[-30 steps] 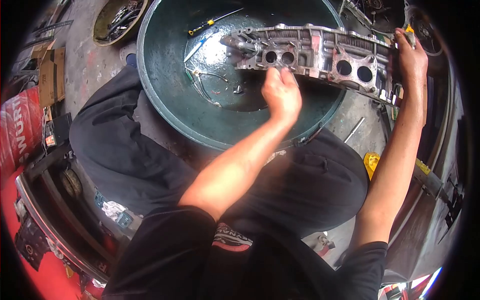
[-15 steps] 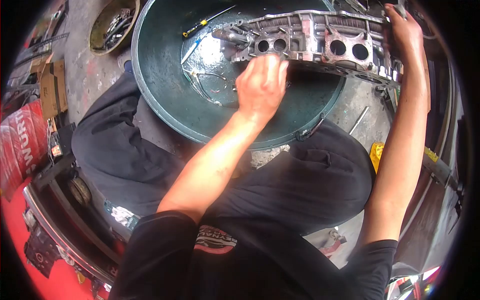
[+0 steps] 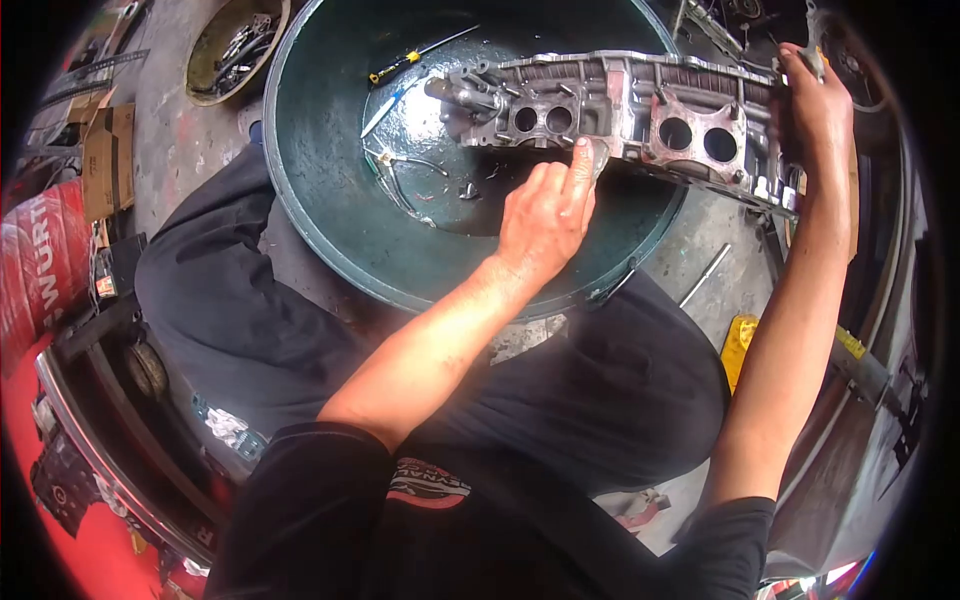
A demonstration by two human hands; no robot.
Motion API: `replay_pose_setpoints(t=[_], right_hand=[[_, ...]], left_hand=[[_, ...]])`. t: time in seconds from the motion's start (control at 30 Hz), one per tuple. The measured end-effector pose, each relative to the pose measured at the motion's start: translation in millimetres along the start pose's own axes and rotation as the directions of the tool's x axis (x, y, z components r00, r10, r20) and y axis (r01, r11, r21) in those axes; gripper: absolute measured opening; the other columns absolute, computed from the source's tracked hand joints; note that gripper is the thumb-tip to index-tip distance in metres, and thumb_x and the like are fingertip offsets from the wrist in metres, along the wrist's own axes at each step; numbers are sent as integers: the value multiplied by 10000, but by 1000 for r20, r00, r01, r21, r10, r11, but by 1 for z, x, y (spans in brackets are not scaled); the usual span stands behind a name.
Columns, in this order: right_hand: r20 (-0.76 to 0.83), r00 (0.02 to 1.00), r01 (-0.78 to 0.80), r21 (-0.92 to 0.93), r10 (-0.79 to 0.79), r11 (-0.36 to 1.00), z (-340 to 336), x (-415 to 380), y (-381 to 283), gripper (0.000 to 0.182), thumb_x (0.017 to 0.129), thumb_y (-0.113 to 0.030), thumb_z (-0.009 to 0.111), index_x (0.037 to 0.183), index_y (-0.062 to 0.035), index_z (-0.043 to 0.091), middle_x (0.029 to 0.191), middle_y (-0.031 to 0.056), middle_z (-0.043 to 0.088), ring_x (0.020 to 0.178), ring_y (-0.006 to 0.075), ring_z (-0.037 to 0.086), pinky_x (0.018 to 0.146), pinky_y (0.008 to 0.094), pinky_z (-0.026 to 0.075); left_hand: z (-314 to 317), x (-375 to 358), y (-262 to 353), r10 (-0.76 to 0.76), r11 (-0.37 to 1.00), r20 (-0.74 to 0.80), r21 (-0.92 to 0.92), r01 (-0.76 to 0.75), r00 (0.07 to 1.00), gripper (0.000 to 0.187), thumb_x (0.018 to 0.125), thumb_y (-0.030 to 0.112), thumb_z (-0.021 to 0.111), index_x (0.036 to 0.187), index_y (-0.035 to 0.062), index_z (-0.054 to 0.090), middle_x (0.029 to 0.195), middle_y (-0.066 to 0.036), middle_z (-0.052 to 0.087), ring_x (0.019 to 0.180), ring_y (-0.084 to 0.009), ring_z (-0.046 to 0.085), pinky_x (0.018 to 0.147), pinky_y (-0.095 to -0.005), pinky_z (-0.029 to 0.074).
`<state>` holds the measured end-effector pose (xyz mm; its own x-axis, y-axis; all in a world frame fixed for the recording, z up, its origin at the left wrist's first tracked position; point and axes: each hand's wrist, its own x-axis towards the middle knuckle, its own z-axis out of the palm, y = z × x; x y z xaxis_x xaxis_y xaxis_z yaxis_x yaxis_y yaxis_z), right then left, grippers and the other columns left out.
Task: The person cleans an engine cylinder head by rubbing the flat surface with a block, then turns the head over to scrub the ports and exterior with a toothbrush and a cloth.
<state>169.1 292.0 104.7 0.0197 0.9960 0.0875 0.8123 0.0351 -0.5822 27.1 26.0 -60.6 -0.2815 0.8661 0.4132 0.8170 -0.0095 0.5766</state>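
Note:
A long metal cylinder head (image 3: 640,110) lies over the far right part of a dark green tub (image 3: 345,250), its paired round ports facing up. My left hand (image 3: 550,215) is closed, its index finger stretched along a thin grey flat piece (image 3: 599,158) at the near edge of the cylinder head, between the two port pairs. What kind of piece it is, I cannot make out. My right hand (image 3: 818,105) grips the right end of the cylinder head; part of its fingers is hidden behind the wrist and the metal.
Inside the tub lie a yellow-black screwdriver (image 3: 395,70), a blue-white slim tool (image 3: 385,112) and thin wires (image 3: 395,180) in shallow liquid. A bowl of metal parts (image 3: 197,85) stands at the far left. A metal rod (image 3: 706,275) and a yellow object (image 3: 738,345) lie on the right.
My left hand has slid right along the near edge of the cylinder head, and the grey piece now shows at its fingertip. My right hand keeps its hold at the end.

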Motion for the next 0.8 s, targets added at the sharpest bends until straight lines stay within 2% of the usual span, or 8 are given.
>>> replay_pose_setpoints(t=[0.03,0.07,0.13,0.3,0.43,0.53,0.67,0.8], right_hand=[[-18,998,58,4,-58,998,2,5,6,334,886,-377,698,1091,-114,722,698,37,649,554,116,587,500,313,461],[-41,993,112,16,-111,994,4,7,8,346,878,-376,707,1059,-82,711,664,46,635,526,130,582,472,325,454],[2,1000,-3,52,3,999,3,-8,-11,303,896,-343,698,1068,-94,711,644,44,616,512,132,569,459,313,441],[8,999,-37,24,37,999,2,-8,-10,258,913,-308,687,1099,-136,734,643,38,610,508,133,566,455,300,444],[-2,999,-42,-56,42,998,-1,-6,-8,256,911,-317,694,1093,-148,754,670,24,618,523,123,570,473,297,453],[-9,997,-78,-25,78,997,1,-1,-6,253,907,-313,703,1089,-145,756,682,18,613,529,118,572,476,295,452],[-13,994,-111,-38,111,993,-1,-8,-15,247,899,-299,717,1089,-146,756,690,15,607,533,116,572,475,288,449],[-8,988,-153,15,153,988,1,-7,-13,258,896,-294,716,1089,-127,751,709,17,614,536,117,574,475,286,449]], left_hand=[[10,8,-4,-38,997,-124,-71,29,992,494,836,66,705,1298,-46,569,742,-102,576,660,-273,601,588,-393,515],[13,17,-5,-73,995,-135,-80,63,988,480,840,58,694,1290,-52,570,741,-108,587,652,-278,609,586,-393,516],[17,31,-5,-141,987,-164,-97,126,976,452,847,42,672,1275,-63,573,737,-121,608,637,-289,623,584,-393,519],[13,18,12,-125,992,-73,-5,125,989,469,820,65,581,1243,-136,563,724,-134,630,612,-266,671,520,-379,557],[15,27,12,-280,957,-14,-81,278,960,474,823,78,570,1237,-150,550,777,-187,667,608,-287,690,527,-397,563],[11,19,16,-254,965,-31,-75,251,967,399,853,59,627,1205,-120,577,692,-179,653,568,-336,670,504,-418,551],[18,24,9,-263,957,-78,-148,250,962,427,854,47,616,1240,-122,547,730,-176,664,606,-328,681,524,-422,558],[1,-48,-20,-53,985,221,-150,88,974,461,839,57,574,1278,-78,538,765,-177,668,659,-320,688,553,-436,560]])
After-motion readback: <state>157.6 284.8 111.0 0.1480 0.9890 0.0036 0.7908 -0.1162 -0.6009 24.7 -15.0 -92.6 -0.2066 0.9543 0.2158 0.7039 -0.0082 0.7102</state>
